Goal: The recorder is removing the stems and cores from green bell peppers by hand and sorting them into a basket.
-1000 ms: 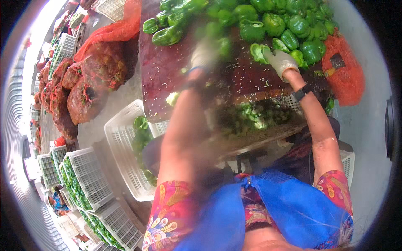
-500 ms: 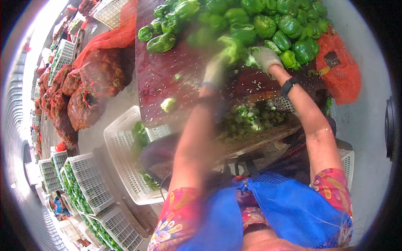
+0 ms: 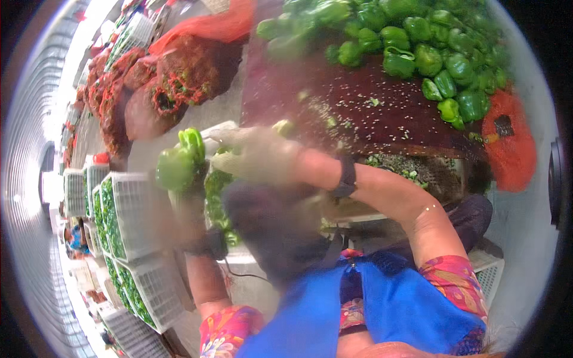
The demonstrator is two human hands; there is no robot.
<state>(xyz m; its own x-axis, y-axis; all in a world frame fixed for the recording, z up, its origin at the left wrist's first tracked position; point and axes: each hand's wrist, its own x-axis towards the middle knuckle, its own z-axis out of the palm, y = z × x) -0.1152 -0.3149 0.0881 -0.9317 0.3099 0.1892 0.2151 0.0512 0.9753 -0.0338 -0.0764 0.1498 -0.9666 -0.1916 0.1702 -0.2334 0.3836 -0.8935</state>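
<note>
Above the crate at my left, a green bell pepper (image 3: 179, 167) is smeared by motion, with my left hand (image 3: 182, 209) beneath it. The left fingers are blurred but appear closed around the pepper. My right hand (image 3: 256, 154), in a pale glove, has swung across my body to the left. Its fingers point at the pepper and stand apart, with a gap before it and nothing visible between them. Below my hands, the white plastic crate (image 3: 218, 126) is mostly covered by my arms. More green peppers (image 3: 218, 200) show inside it.
A pile of green bell peppers (image 3: 427, 56) covers the far side of the dark red table (image 3: 286, 89), which is strewn with pale seeds. A red mesh bag (image 3: 516, 161) hangs at the right edge. Full red sacks (image 3: 152, 110) and stacked white crates (image 3: 146, 209) stand to the left.
Both hands have moved left from the table to over the crate, the left carrying a green pepper. The view has turned, so the table now appears farther right.
</note>
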